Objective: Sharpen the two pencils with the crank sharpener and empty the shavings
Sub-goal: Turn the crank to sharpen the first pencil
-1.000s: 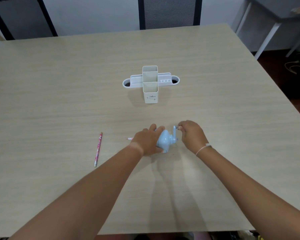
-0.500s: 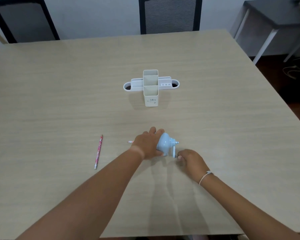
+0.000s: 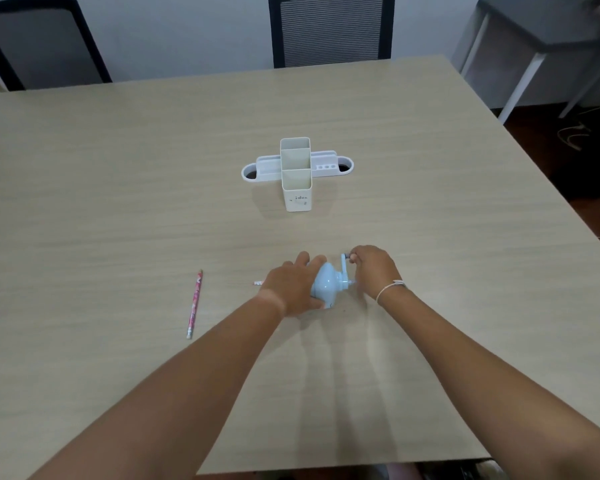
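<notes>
- The pale blue crank sharpener (image 3: 326, 286) is clamped against the table (image 3: 118, 188) by the left hand (image 3: 293, 287), probably so that it is kept from twisting while cranked.
- The crank handle (image 3: 344, 260) is pinched at the top of its swing by the fingertips of the right hand (image 3: 374, 270), closed on its knob.
- One pencil (image 3: 259, 282) is seated in the sharpener's left side; only its end is seen past the left hand.
- The second pencil (image 3: 194, 303) lies untouched on the table, well apart to the left.
- A white desk organiser (image 3: 297, 174) stands farther away.
</notes>
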`<state>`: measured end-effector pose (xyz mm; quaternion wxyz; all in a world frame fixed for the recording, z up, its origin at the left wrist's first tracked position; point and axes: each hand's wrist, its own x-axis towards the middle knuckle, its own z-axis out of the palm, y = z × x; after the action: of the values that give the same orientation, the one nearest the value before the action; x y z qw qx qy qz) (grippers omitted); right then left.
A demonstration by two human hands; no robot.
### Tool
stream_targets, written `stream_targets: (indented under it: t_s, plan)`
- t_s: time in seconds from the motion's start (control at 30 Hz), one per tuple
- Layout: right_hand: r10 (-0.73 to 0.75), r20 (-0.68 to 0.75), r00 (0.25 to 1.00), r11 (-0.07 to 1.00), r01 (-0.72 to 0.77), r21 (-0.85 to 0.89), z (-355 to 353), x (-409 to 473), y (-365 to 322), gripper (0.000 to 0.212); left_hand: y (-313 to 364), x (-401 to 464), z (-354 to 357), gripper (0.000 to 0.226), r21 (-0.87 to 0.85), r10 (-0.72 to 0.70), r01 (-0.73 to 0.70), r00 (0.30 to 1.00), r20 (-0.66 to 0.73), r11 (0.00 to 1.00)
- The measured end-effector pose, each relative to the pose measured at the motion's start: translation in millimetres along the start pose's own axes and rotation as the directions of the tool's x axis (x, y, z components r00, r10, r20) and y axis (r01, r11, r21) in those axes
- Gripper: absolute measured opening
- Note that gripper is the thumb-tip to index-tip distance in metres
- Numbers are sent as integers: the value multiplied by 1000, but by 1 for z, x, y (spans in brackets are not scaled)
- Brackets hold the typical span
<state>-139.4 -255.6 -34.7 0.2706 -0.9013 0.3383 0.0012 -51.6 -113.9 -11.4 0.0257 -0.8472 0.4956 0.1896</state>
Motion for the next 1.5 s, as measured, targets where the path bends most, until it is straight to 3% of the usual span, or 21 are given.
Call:
stream_targets:
  t_s: [0.1,0.5,0.67,0.73,0.83,0.9,1.0,1.1,1.17,1.3,1.5]
  plan:
    - [17,90,996,995,-8,-98,17,-11,7,18,0,0,0,77,2,-1,1,1000,-4,1000]
    - [-8,101,995,996,17,-86,35,-50,22,21,3,-3,0,76,10,-17,17,1000,-5,1000]
    - [55,121,991,998,-53,-17,19,-43,12,24,2,-3,-2,81,5,-21,21,999,26,1000]
    - [53,62,997,998,-56,42,5,-38,7,34,0,-3,-2,91,-14,-22,23,998,61,1000]
    - [-41,-92,995,988,55,147,-12,-35,-11,36,-5,-4,-7,105,-68,-29,36,994,104,997]
    - [-159,-78,984,975,169,146,-17,-34,-28,37,-11,-3,-13,108,-123,-43,56,993,108,991]
    - [-294,99,951,955,288,71,-13,-33,-48,49,-25,-8,-21,98,-120,-85,101,987,134,988]
    - [-320,233,918,941,337,-38,-7,-31,-61,65,-39,-16,-21,78,-22,-142,149,974,179,989]
    - [-321,284,903,929,359,-89,-4,-29,-65,70,-47,-20,-17,61,-19,-169,173,976,138,985]
    - [-272,316,909,947,312,-83,4,-26,-65,72,-53,-21,-8,29,-91,-169,169,986,4,981]
    - [-269,330,905,946,312,-84,5,-25,-66,72,-62,-19,4,29,-130,-139,129,988,-66,983]
